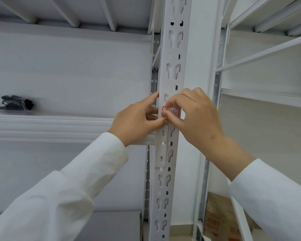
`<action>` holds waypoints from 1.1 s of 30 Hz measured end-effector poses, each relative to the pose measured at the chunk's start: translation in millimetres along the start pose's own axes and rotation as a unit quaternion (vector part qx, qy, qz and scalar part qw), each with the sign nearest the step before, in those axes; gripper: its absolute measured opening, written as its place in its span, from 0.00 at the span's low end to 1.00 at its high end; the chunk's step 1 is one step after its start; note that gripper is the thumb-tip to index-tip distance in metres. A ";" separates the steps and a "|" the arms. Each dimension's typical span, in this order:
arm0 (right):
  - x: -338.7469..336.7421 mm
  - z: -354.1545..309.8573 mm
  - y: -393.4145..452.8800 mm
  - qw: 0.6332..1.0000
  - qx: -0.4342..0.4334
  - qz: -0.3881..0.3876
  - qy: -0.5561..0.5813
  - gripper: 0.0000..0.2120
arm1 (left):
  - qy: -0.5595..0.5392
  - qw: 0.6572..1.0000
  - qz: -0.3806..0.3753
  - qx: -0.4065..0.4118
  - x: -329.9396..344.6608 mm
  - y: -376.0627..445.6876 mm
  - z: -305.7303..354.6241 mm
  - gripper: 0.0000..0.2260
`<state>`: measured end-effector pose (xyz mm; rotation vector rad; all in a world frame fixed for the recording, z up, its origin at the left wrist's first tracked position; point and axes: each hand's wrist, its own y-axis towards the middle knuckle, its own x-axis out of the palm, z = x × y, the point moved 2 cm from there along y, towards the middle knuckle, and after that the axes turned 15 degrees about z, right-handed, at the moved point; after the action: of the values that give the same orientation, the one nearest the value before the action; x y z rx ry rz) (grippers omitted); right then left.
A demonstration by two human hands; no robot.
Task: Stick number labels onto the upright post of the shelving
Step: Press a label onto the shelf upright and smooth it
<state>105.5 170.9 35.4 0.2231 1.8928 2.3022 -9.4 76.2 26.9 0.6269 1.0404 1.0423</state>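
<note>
The white slotted upright post [174, 54] of the shelving runs down the middle of the view. A small white label with a red border [170, 111] lies flat against the post at hand height. My left hand [137, 121] grips the post's left edge, its thumb touching the label's lower left corner. My right hand [196, 113] comes from the right, fingertips pinching and pressing the label's edges. The writing on the label is partly hidden by my fingers.
A white shelf beam [50, 127] joins the post on the left, with a dark bundle in clear wrap [16, 103] on that shelf. A second white rack [268, 94] stands to the right. A brown cardboard box [221, 221] sits low right.
</note>
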 end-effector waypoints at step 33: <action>-5.8 1.0 6.6 0.998 -0.026 -0.049 -0.030 0.04 | -0.012 1.000 -0.024 -0.016 -0.5 -2.7 1.7 0.31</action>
<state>111.3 169.4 42.0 0.1858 1.7730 2.2509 -6.9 74.7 25.5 0.5848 1.0123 1.0060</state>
